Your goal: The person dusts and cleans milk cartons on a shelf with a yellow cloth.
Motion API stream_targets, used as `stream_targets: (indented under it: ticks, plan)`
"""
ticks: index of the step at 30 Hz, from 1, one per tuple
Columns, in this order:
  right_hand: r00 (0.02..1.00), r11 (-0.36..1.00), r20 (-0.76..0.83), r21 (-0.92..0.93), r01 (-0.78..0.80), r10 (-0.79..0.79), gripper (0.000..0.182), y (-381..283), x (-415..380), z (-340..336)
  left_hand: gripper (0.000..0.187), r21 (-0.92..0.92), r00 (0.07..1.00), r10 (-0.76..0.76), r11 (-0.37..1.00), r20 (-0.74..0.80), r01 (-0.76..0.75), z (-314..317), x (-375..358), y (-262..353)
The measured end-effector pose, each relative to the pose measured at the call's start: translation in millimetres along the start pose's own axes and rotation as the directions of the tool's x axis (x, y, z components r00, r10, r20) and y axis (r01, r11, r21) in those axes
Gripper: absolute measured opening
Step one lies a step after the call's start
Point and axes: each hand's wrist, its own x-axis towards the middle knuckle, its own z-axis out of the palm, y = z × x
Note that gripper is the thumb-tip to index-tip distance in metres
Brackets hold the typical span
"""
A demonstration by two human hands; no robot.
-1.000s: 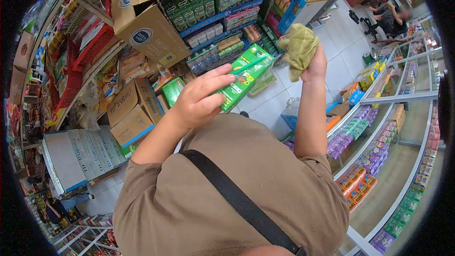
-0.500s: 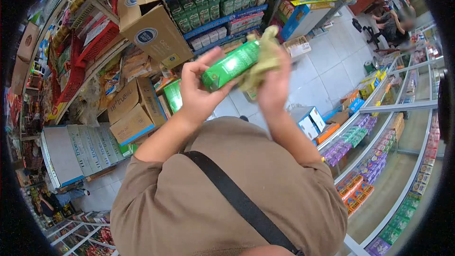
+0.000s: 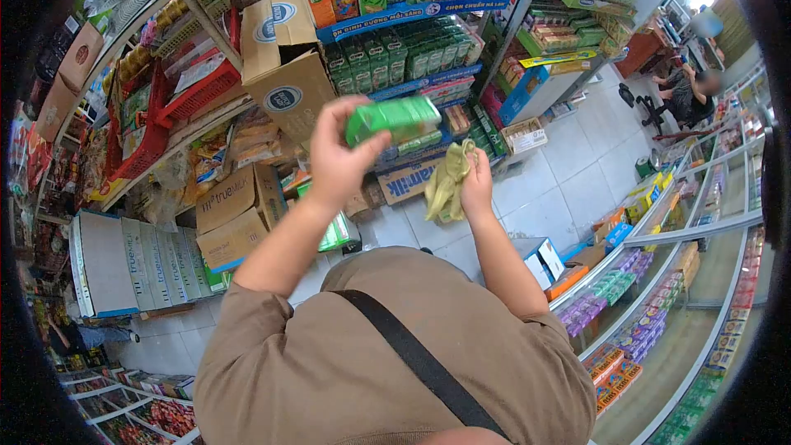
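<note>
My left hand (image 3: 339, 148) grips a green pack of drink cartons (image 3: 400, 118), holding it on its side in front of the stocked shelf. The pack is slightly blurred. Lower and to the right, my right hand (image 3: 477, 185) is closed on a crumpled olive-green cloth (image 3: 447, 184) that hangs down from the fingers. Cloth and pack are apart. Behind the pack, rows of green drink cartons (image 3: 412, 53) stand on shelves with blue edge strips (image 3: 424, 10).
An open brown carton (image 3: 288, 91) stands left of the shelf, with another brown box (image 3: 235, 218) below it. Glass display cases (image 3: 700, 235) run along the right. A person (image 3: 692, 97) sits at the far right, beyond the tiled floor (image 3: 568, 181).
The pack has moved away from the cloth, up toward the shelf, in my left hand. My right hand has drawn back lower with the cloth. The view now takes in more shelf.
</note>
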Motion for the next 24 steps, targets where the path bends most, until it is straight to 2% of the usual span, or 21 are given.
stream_targets:
  ticks: [1,3,4,5,7,9,10,13,14,17,20,23,24]
  plan:
    - [1.000,0.998,0.026,-0.066,0.009,-0.007,0.022,-1.5,-2.7,-3.9,0.044,0.115,0.993,0.117,0.986,0.005,-0.117,-8.0,21.3,-4.8]
    - [0.997,0.980,0.074,-0.195,0.031,-0.017,0.022,-7.9,-11.2,-10.3,0.044,0.389,0.966,0.256,0.894,-0.032,-0.224,-19.1,64.9,-11.4]
    - [0.992,0.994,0.111,-0.097,-0.056,0.067,0.021,2.5,-12.1,-16.2,0.045,0.443,0.960,0.276,0.866,-0.041,-0.230,-18.4,86.0,-5.0]
    - [0.992,0.991,0.112,-0.128,-0.046,0.061,0.021,1.0,-14.7,-18.1,0.046,0.495,0.953,0.298,0.836,-0.049,-0.236,-16.7,107.3,-0.3]
    - [0.993,0.982,0.111,-0.188,-0.025,0.047,0.021,-3.4,-20.1,-21.2,0.044,0.400,0.933,0.349,0.869,-0.081,-0.291,-11.9,151.1,-10.4]
    - [0.993,0.983,0.104,-0.180,-0.044,0.063,0.020,-6.5,-25.9,-25.2,0.043,0.486,0.920,0.392,0.806,-0.007,-0.339,-7.1,188.2,-11.9]
    - [0.992,0.983,0.098,-0.173,-0.061,0.079,0.020,-6.1,-29.1,-28.3,0.044,0.538,0.881,0.473,0.736,0.027,-0.412,-0.2,199.5,-8.5]
    - [0.994,0.973,0.043,-0.214,-0.086,0.097,0.021,-7.2,-39.9,-41.8,0.046,0.695,0.860,0.489,0.568,0.147,-0.442,13.8,238.2,-25.3]
    - [0.995,0.967,0.019,-0.238,-0.092,0.099,0.022,-7.7,-43.9,-47.9,0.046,0.751,0.804,0.570,0.453,0.171,-0.481,20.2,243.1,-30.4]
    - [0.987,0.963,-0.119,-0.236,-0.129,0.103,0.026,-6.5,-58.5,-67.8,0.044,0.851,0.798,0.533,0.247,0.280,-0.463,31.9,255.3,-41.6]
    - [0.962,0.966,-0.234,-0.184,-0.183,0.138,0.026,4.3,-73.5,-90.9,0.044,0.904,0.860,0.426,0.183,0.281,-0.386,41.6,256.7,-34.9]
    - [0.948,0.978,-0.252,-0.016,-0.206,0.195,0.026,17.0,-86.8,-111.3,0.046,0.910,0.854,0.401,0.103,0.332,-0.402,48.4,264.5,-35.5]
    - [0.939,0.978,-0.289,-0.039,-0.205,0.186,0.025,15.5,-90.8,-112.6,0.046,0.906,0.859,0.387,0.117,0.335,-0.406,50.3,265.9,-33.1]
